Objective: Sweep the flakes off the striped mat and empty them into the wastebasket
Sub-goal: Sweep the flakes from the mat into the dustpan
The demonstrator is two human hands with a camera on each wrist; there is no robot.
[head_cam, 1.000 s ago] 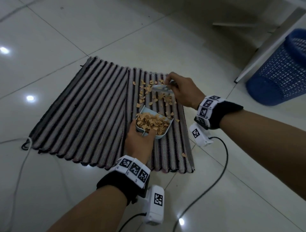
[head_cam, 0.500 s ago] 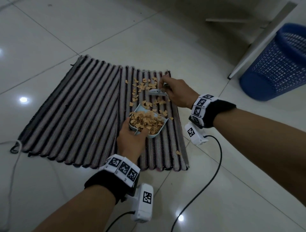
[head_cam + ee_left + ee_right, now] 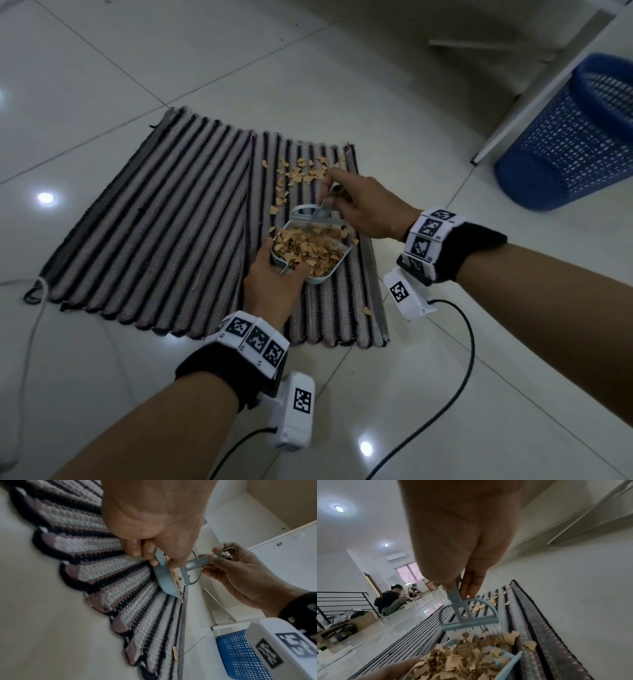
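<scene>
— So which step is this?

— Sweeping, well along. The left hand [image 3: 270, 286] grips the handle of the dustpan [image 3: 310, 255], which sits on the mat [image 3: 154, 222] near its right edge, heaped with flakes [image 3: 308, 248]. The right hand [image 3: 368, 209] pinches the handle of the small brush [image 3: 468, 616], its bristles at the pan's lip.

— What's left?

— A scatter of loose flakes [image 3: 301, 171] by the mat's far right corner, plus one near the front right corner. I'd say the next move calls for reaching the brush beyond that scatter and drawing it toward the pan, held level and low, then carrying it to the wastebasket [image 3: 579, 137], well off to the right on the floor [image 3: 102, 68].

— Anything unclear?

— The basket's rim is cut off, and whether the pan's lip lies flat on the mat is probably so, but hidden.
</scene>
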